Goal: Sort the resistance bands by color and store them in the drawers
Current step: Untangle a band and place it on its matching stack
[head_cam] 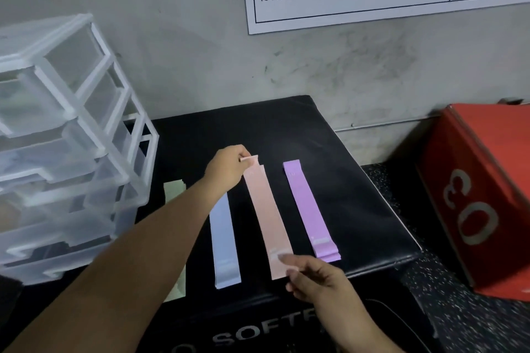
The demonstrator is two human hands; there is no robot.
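Left hand, right of the clear drawers, pinches the pink band's far end; right hand pinches its near end. It lies on the black pad, between the blue band and the purple band.

The left hand and right hand are bare, forearms uncovered to the frame's edge.

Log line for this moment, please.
left hand pinches pink band far end | right hand pinches near end | blue band, purple band flat on black box
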